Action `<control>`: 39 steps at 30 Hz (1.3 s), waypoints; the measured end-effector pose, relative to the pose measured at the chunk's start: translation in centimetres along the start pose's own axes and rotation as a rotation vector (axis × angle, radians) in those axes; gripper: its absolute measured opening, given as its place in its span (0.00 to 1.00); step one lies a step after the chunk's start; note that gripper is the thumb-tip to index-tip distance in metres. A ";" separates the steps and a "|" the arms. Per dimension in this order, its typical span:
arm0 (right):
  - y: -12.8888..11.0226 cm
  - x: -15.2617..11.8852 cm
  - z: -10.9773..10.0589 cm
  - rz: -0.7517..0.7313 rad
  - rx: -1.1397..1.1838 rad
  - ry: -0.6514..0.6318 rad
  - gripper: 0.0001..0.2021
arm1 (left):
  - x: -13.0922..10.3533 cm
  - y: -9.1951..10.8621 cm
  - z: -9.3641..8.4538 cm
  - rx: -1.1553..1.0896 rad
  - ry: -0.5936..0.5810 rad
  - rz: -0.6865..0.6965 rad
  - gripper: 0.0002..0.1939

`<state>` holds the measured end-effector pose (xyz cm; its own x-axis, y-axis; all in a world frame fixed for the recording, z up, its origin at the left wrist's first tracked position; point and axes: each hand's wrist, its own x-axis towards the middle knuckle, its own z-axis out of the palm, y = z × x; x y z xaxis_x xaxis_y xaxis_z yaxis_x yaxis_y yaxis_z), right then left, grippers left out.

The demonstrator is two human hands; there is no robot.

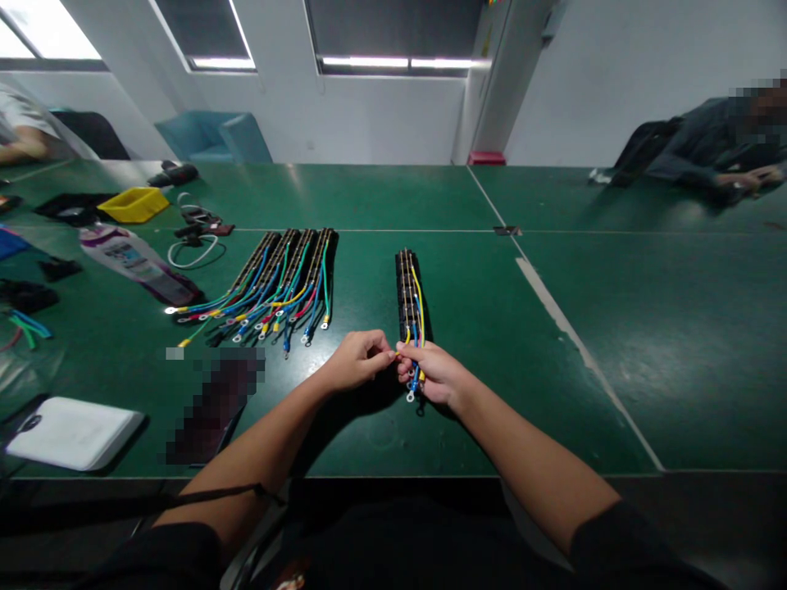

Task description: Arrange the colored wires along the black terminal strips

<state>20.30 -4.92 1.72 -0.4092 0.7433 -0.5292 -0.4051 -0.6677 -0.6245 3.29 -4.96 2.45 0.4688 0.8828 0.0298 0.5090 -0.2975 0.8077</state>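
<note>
A black terminal strip [407, 288] lies lengthwise in front of me, with yellow and blue wires along it that end in ring lugs. My right hand [438, 370] is closed around the wire bundle at its near end. A blue wire's ring lug [411, 395] sticks out below those fingers. My left hand [361, 359] pinches the end of a yellow wire [398, 353] close to the right thumb. The fingertips partly hide that end. To the left, several similar terminal strips [293, 258] lie side by side, their green, blue, red and yellow wires fanned toward me.
Left on the green table [590, 303] are a plastic bottle [138, 260], a yellow bin [134, 205], a coiled cable [195, 246], a white box-shaped item [74, 432] and a dark phone-like slab [215, 414]. A person [707, 147] sits far right; another person's arm [28, 143] shows far left.
</note>
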 end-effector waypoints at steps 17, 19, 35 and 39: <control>0.0 0.2 -0.4 -0.037 -0.053 0.020 0.09 | -0.1 0.1 0.2 0.012 0.041 -0.013 0.12; 0.0 0.1 -0.3 -0.042 -0.057 0.037 0.08 | -0.1 0.2 0.2 0.053 0.078 0.019 0.13; -0.3 0.1 -0.7 -0.106 -0.241 0.059 0.08 | 0.1 -0.2 0.7 -0.204 0.019 -0.088 0.14; -0.2 0.2 -0.7 -0.133 -0.285 0.036 0.08 | 0.2 -0.3 0.7 -0.313 -0.040 -0.158 0.15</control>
<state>20.89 -4.62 1.37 -0.3370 0.8274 -0.4492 -0.2056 -0.5303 -0.8225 3.69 -4.94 1.81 0.4331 0.8921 -0.1287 0.3349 -0.0268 0.9419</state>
